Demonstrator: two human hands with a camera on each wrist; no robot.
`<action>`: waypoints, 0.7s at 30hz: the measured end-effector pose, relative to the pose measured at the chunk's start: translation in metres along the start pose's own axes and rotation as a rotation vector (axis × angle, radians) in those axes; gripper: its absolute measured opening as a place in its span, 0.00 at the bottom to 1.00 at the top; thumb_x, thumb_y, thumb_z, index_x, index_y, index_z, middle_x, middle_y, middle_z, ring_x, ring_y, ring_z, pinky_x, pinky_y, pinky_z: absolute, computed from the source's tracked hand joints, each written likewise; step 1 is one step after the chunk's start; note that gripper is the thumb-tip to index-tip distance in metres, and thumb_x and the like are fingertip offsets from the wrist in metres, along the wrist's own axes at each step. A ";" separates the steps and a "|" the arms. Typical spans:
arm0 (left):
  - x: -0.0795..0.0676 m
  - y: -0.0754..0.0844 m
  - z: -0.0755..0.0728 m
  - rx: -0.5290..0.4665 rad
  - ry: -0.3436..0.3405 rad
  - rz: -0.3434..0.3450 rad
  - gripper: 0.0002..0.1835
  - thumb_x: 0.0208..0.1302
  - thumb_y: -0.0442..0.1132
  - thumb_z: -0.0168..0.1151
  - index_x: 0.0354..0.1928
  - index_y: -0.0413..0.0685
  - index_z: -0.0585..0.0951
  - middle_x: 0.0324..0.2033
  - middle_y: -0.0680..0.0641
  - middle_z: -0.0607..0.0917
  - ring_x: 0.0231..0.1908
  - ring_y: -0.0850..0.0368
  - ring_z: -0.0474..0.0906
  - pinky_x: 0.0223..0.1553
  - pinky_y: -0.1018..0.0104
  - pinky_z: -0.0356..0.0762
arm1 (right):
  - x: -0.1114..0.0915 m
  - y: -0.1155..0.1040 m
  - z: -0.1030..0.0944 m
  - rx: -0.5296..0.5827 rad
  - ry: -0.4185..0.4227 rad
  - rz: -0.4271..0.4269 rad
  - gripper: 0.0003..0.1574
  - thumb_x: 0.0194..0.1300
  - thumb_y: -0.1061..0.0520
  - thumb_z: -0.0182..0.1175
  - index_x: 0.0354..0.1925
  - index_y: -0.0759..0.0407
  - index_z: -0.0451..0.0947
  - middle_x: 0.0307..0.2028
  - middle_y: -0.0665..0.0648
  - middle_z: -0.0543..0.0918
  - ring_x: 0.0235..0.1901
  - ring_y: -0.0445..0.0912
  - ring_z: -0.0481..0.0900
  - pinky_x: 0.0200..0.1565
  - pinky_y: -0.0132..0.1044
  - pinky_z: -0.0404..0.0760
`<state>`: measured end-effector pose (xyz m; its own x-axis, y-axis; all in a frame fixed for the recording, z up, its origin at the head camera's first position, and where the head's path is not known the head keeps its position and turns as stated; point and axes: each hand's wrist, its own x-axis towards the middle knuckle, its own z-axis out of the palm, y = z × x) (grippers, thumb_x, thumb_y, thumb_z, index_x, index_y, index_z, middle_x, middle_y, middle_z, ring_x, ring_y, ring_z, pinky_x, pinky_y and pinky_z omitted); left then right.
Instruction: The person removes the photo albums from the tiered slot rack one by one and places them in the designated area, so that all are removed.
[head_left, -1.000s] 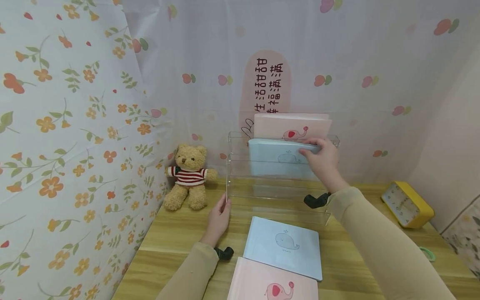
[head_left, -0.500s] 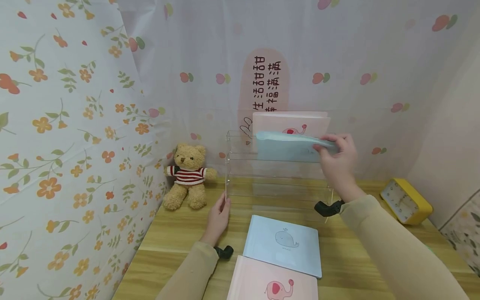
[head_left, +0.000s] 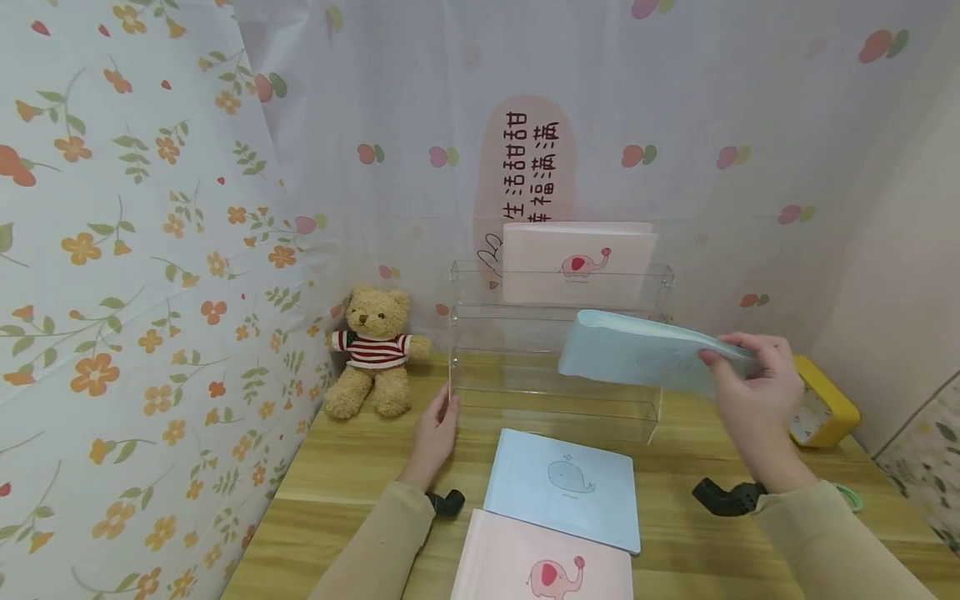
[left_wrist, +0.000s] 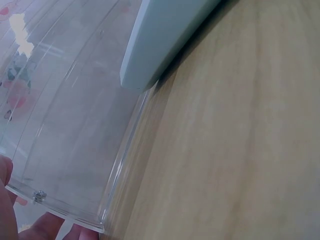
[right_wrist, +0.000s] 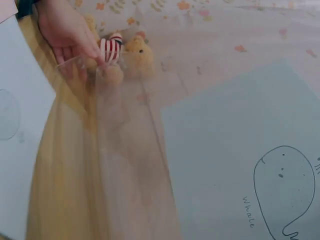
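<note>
A light blue book (head_left: 622,354) with a whale drawing hangs tilted in the air, in front of the right part of a clear acrylic tiered rack (head_left: 480,333). My right hand (head_left: 761,408) pinches it by its right end, thumb in front and fingers behind. In the right wrist view its whale cover (right_wrist: 215,150) fills the right side. Low at the rack's left side, my left hand (head_left: 435,437) grips the edge of the panel. The left wrist view shows fingers (left_wrist: 45,227) behind that edge. A pink elephant book (head_left: 532,250) stands in the rack's top tier.
Flat on the wooden table (head_left: 337,483) lie another blue whale book (head_left: 521,479) and, overlapping it nearer me, a pink elephant book (head_left: 502,558). A teddy bear (head_left: 378,350) sits left of the rack. A yellow clock (head_left: 836,408) stands at right, partly behind my right hand.
My right hand has lifted the blue book up out of the rack, then brought it to the right and toward me. The left hand has stayed at the rack's side.
</note>
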<state>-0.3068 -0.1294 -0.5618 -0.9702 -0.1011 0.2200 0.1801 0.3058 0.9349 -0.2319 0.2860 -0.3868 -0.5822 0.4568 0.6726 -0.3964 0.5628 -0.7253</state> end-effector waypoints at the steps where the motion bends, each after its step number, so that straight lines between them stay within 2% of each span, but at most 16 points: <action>1: 0.000 0.001 0.000 -0.001 0.001 -0.001 0.29 0.87 0.51 0.56 0.82 0.49 0.73 0.74 0.36 0.82 0.72 0.36 0.80 0.73 0.36 0.78 | -0.005 0.005 -0.006 -0.021 0.003 0.025 0.14 0.65 0.68 0.78 0.48 0.70 0.88 0.40 0.31 0.72 0.42 0.31 0.72 0.39 0.17 0.73; 4: 0.000 0.001 0.001 0.010 0.006 0.008 0.29 0.87 0.49 0.57 0.81 0.47 0.74 0.72 0.36 0.83 0.71 0.35 0.80 0.72 0.35 0.78 | -0.017 0.021 -0.022 -0.081 0.015 0.097 0.15 0.65 0.64 0.80 0.48 0.68 0.89 0.40 0.29 0.73 0.37 0.31 0.72 0.35 0.16 0.71; 7: -0.001 0.002 0.001 0.021 0.012 0.005 0.28 0.87 0.48 0.57 0.81 0.47 0.74 0.71 0.36 0.84 0.70 0.37 0.81 0.71 0.36 0.79 | -0.030 0.035 -0.036 -0.132 0.031 0.181 0.17 0.66 0.60 0.80 0.49 0.65 0.89 0.41 0.27 0.75 0.38 0.29 0.73 0.35 0.13 0.69; 11: -0.003 0.003 0.001 0.027 0.004 -0.001 0.29 0.87 0.50 0.57 0.81 0.46 0.74 0.71 0.36 0.84 0.70 0.36 0.82 0.71 0.36 0.79 | -0.042 0.049 -0.050 -0.136 0.084 0.255 0.19 0.65 0.60 0.81 0.52 0.66 0.89 0.40 0.25 0.76 0.44 0.25 0.74 0.40 0.12 0.71; 13: -0.003 0.004 0.000 0.028 0.003 0.006 0.29 0.87 0.52 0.57 0.81 0.46 0.74 0.71 0.35 0.84 0.69 0.35 0.82 0.70 0.35 0.79 | -0.045 0.054 -0.055 -0.136 0.108 0.281 0.19 0.65 0.59 0.81 0.52 0.65 0.90 0.40 0.26 0.76 0.44 0.25 0.74 0.39 0.12 0.71; 17: -0.003 0.003 0.001 0.049 0.036 0.050 0.29 0.87 0.54 0.56 0.79 0.47 0.76 0.68 0.33 0.85 0.67 0.33 0.83 0.67 0.34 0.81 | -0.048 0.061 -0.062 -0.149 0.097 0.334 0.19 0.67 0.57 0.80 0.53 0.62 0.90 0.40 0.27 0.75 0.43 0.25 0.74 0.38 0.11 0.71; 21: -0.003 0.004 0.000 0.048 0.030 0.041 0.29 0.87 0.53 0.56 0.79 0.47 0.76 0.68 0.34 0.86 0.64 0.37 0.84 0.65 0.38 0.83 | -0.050 0.064 -0.063 -0.188 0.079 0.369 0.20 0.69 0.56 0.78 0.55 0.63 0.89 0.41 0.26 0.73 0.43 0.24 0.72 0.36 0.10 0.70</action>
<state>-0.3033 -0.1282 -0.5590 -0.9569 -0.1153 0.2666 0.2108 0.3556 0.9106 -0.1830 0.3427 -0.4580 -0.6016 0.6986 0.3873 -0.0309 0.4641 -0.8852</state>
